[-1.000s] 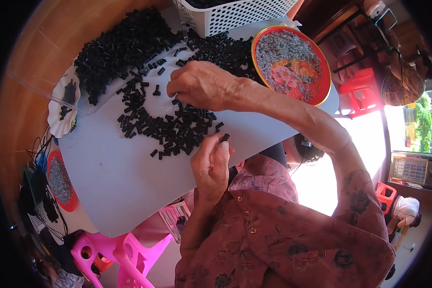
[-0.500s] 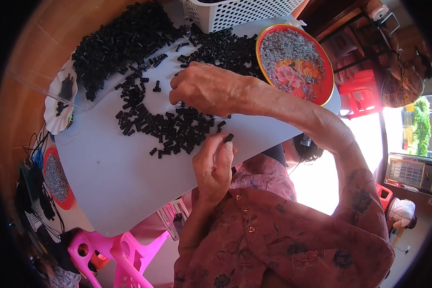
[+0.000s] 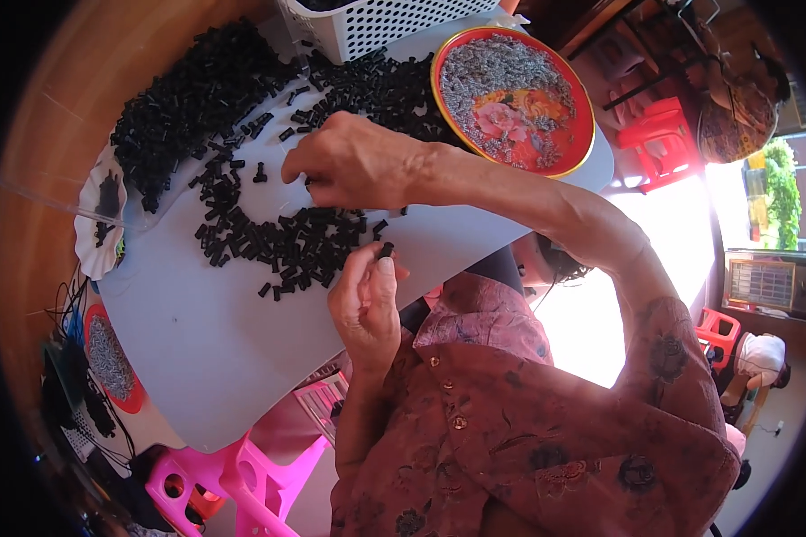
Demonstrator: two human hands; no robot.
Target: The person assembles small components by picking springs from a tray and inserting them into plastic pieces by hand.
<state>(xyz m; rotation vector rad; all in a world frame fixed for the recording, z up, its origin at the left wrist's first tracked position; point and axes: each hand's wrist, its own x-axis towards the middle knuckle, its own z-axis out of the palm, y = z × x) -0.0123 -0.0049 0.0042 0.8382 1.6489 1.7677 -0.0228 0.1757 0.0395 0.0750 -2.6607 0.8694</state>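
Observation:
My left hand (image 3: 365, 309) is closed near the table's front edge, thumb and fingers pinching a small black plastic piece (image 3: 386, 251) shaped like a short tube with a wider end. My right hand (image 3: 354, 166) hovers over the table with its fingers bent together. A dark bit shows by its fingertips, but whether it is held I cannot make out. Under and just in front of that hand spreads a loose cluster of the same black pieces (image 3: 282, 246). One black piece (image 3: 260, 172) stands apart, left of the right hand.
A big heap of black pieces (image 3: 197, 98) covers the far left. Behind stands a white perforated basket (image 3: 385, 31). A red flowered tray (image 3: 585, 134) of small metallic parts sits right of my right arm. A scalloped white dish (image 3: 88, 224) and pink stool (image 3: 264, 479) are left.
The whole scene has shifted left and slightly up in the view. My right hand's fingertips have changed position a little; my left hand keeps its black piece.

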